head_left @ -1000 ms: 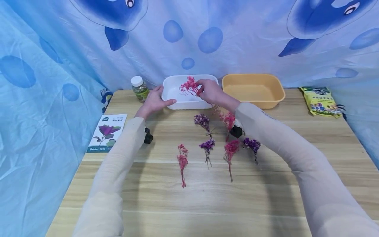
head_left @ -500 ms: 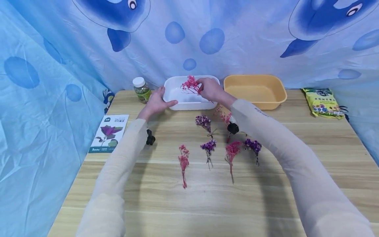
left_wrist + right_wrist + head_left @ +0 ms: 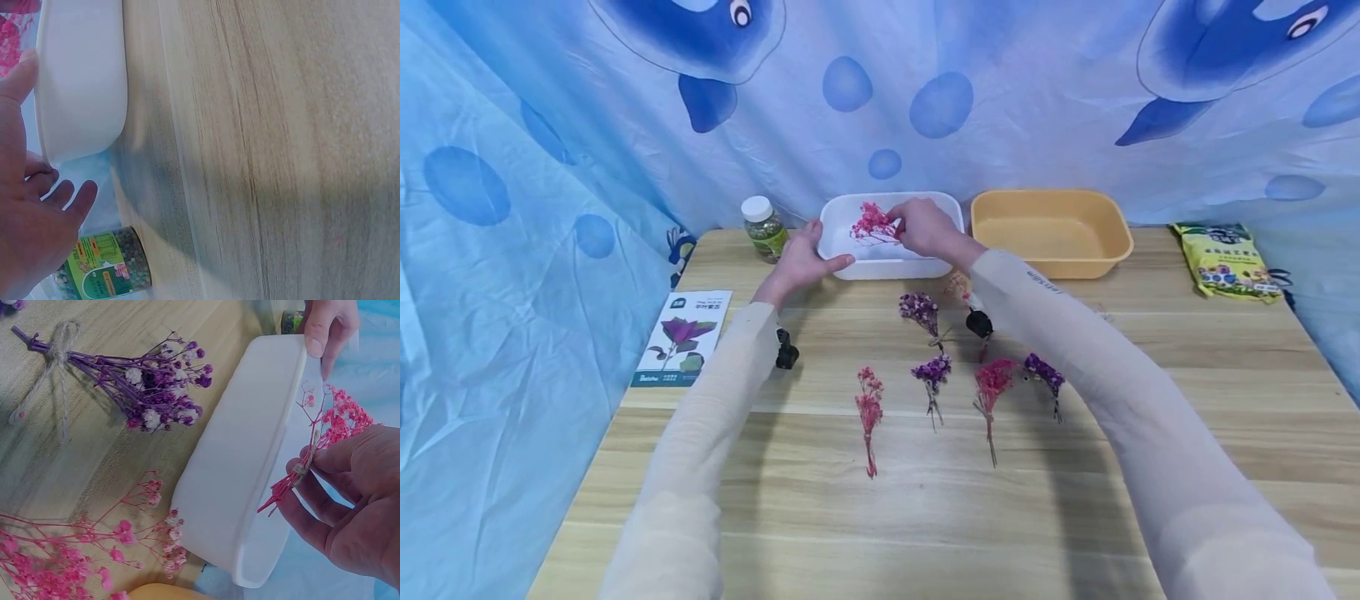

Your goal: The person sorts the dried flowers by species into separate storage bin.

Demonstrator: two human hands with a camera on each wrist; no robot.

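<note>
My right hand (image 3: pixel 925 229) pinches a small bunch of pink dried flowers (image 3: pixel 874 222) by its stems, where twine is tied round them. In the right wrist view the pink bunch (image 3: pixel 340 419) hangs over the opening of a white plastic basin (image 3: pixel 887 268), with its stem ends near the front rim. My left hand (image 3: pixel 802 262) holds the basin's left corner, thumb at the front rim and index finger at the end; the other fingers stretch beyond, in the left wrist view. Pink bunches (image 3: pixel 869 408) and purple bunches (image 3: pixel 932 371) lie on the wooden table (image 3: pixel 820 517); my right arm partly covers one.
A yellow basin (image 3: pixel 1052 267) stands just right of the white one. Left of it is a jar of pellets with a white lid (image 3: pixel 763 227). A flower-pictured packet (image 3: pixel 683 337) lies at the left edge, a yellow bag (image 3: pixel 1225 260) at the back right. A blue curtain (image 3: pixel 1037 100) hangs behind.
My right hand has lowered the pink bunch a little into the white basin and shifted slightly left relative to it. My left hand stays at the basin's corner. The head view has shifted slightly.
</note>
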